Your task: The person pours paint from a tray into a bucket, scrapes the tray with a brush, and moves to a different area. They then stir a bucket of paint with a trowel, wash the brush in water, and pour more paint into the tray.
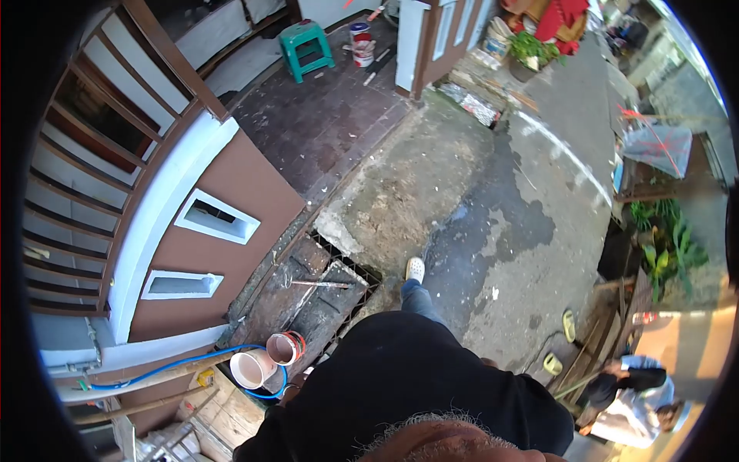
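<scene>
— Can you see the hands from where you stand?

— No. The black top (pixel 408 377) covers everything from the shoulders down. Neither hand shows, so I cannot tell whether the fingers are spread, together or gripping anything.

— What is closest to the body, then?

— Two paint buckets (pixel 265 360), side by side and touching, at the person's left, just beside the dark sleeve. Both are open. The nearer one holds pale pinkish paint; the other, with an orange rim, holds a browner shade. A blue hose (pixel 165 367) curls round them and runs off along the foot of the brown wall (pixel 246 192).

— And underfoot?

— One leg in jeans reaches forward, its white shoe (pixel 415 269) on the rough concrete at the edge of a metal grate (pixel 339 266). Dark planks (pixel 296 300) lie over that grate, with a thin rod across them.

— Anyone else about?

— A second person (pixel 627 396) crouches well apart at the lower right, near two yellowish sandals (pixel 560 343). A green stool (pixel 306 46) stands far up the tiled porch.
</scene>
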{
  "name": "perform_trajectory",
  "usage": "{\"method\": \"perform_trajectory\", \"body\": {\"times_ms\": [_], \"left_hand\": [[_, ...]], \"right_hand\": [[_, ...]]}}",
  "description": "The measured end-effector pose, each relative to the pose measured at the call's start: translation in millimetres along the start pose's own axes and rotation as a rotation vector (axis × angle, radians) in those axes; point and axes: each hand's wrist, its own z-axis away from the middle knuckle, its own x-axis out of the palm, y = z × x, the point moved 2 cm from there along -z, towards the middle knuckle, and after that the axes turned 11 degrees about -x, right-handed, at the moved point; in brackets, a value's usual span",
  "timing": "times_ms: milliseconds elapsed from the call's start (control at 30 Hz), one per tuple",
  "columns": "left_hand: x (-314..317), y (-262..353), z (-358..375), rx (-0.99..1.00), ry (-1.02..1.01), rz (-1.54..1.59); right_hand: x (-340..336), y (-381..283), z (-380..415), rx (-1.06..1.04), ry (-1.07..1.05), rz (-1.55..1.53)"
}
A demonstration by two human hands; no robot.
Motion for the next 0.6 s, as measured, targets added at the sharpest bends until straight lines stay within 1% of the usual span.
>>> {"method": "perform_trajectory", "body": {"times_ms": [67, 100, 133, 167, 200, 233, 267, 300, 333, 367, 400, 467, 500, 533, 567, 600], "left_hand": [[-20, 30, -11, -0.012, 0.008, 0.081], [-31, 47, -18, 0.003, 0.022, 0.087], [-45, 67, -28, 0.035, 0.053, 0.071], [-63, 87, -43, 0.074, 0.097, 0.048], [-91, 115, -60, 0.145, 0.198, 0.011], [-118, 140, -84, 0.219, 0.341, -0.009], [-147, 167, -109, 0.275, 0.543, 0.015], [-176, 196, -121, 0.266, 0.856, 0.188], [-242, 238, -165, 0.434, 0.873, 0.169], [-286, 275, -137, 0.36, 0.777, 0.425], [-339, 323, -92, 0.286, 0.704, 0.692], [-387, 342, -148, 0.377, 0.656, 0.937], [-412, 352, -164, 0.318, 0.446, 1.141], [-437, 359, -184, 0.315, 0.399, 1.196], [-458, 366, -204, 0.289, 0.388, 1.284], [-484, 376, -202, 0.25, 0.369, 1.362]], "right_hand": [[-51, -49, -46, 0.111, 0.152, -0.187], [-45, 7, -75, 0.255, 0.202, -0.579], [-41, 60, -104, 0.418, 0.31, -0.951], [-82, 79, -176, 0.672, 0.09, -0.728], [-125, 96, -247, 0.876, -0.196, -0.521], [-154, 101, -304, 0.647, -0.097, -0.232], [-199, 90, -372, 0.291, 0.012, -0.065], [-244, 75, -437, -0.097, 0.176, 0.3], [-287, 60, -498, -0.35, 0.398, 0.655], [-315, 22, -537, -0.252, 0.417, 0.411], [-331, -5, -564, -0.151, 0.433, 0.167], [-350, -75, -608, -0.115, 0.396, -0.076], [-357, -100, -636, -0.095, 0.375, -0.195], [-357, -102, -665, -0.053, 0.328, -0.168], [-354, -103, -686, -0.074, 0.258, -0.087], [-351, -98, -710, -0.1, 0.191, -0.006]]}}
